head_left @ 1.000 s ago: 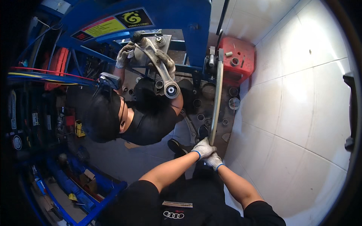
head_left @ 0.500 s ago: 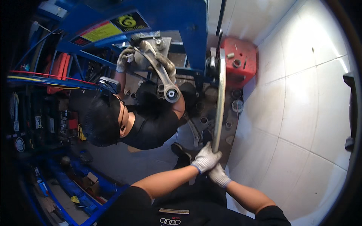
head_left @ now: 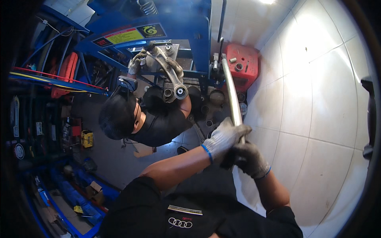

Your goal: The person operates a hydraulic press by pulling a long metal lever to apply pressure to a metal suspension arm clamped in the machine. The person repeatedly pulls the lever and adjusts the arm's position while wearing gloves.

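A long pale metal bar [head_left: 233, 93] runs from the side of the blue press frame [head_left: 182, 25] back toward me. Both my hands, in whitish knit gloves, are wrapped round its near end. My left hand [head_left: 226, 137] grips it higher up, and just below, my right hand [head_left: 251, 159] is closed round the end, its palm side dark with grime. At the press, a crouching co-worker's gloved hands [head_left: 174, 67] hold a metal suspension control arm [head_left: 168, 71], a round bushing at its near end. Its far end sits under the press, beside a metal plate.
Beside the press stands a red box-shaped unit [head_left: 248, 65] with small metal sleeves on top. Several metal rings [head_left: 209, 123] lie on the floor near the co-worker [head_left: 154, 125]. A white tiled wall [head_left: 295, 107] rises on my right; a blue rack of tools [head_left: 67, 194] is at lower left.
My hands have come up and slightly right with the bar's near end, so the bar now leans the other way. The view has shifted a little. The co-worker still holds the control arm.
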Tool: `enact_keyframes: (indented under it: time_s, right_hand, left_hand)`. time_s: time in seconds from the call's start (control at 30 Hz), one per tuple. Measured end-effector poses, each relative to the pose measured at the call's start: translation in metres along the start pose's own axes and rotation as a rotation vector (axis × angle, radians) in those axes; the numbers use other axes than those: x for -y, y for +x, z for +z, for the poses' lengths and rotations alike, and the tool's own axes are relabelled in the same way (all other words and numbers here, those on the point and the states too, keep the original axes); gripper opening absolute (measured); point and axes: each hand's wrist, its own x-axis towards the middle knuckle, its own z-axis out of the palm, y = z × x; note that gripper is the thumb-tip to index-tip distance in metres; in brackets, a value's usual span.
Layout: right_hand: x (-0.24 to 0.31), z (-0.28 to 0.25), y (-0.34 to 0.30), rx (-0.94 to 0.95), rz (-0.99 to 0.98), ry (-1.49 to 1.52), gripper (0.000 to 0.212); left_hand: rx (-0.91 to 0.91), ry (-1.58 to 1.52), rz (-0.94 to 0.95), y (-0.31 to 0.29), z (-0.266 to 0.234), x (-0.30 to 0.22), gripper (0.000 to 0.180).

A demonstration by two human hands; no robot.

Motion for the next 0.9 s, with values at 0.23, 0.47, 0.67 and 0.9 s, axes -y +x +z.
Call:
enact_keyframes:
  time_s: [0.23,0.47,0.67,0.9]
  right_hand:
    - [-0.201,-0.12,0.154,-0.309,-0.064,-1.008,0.064]
    - [-0.177,-0.105,0.134,-0.122,0.051,-1.122,0.059]
    - [-0.028,-0.003,0.019,0.032,-0.111,-0.127,0.035]
    - [-0.132,-0.107,0.118,-0.113,0.145,-0.989,0.06]
  left_hand:
    - [-0.175,0.634,-0.116,0.108,-0.015,0.193,0.068]
    - [-0.086,0.661,-0.13,0.073,-0.027,0.154,0.063]
    - [0.039,0.285,0.117,-0.002,-0.029,0.01,0.053]
    - [-0.081,0.456,0.145,0.08,-0.01,0.166,0.086]
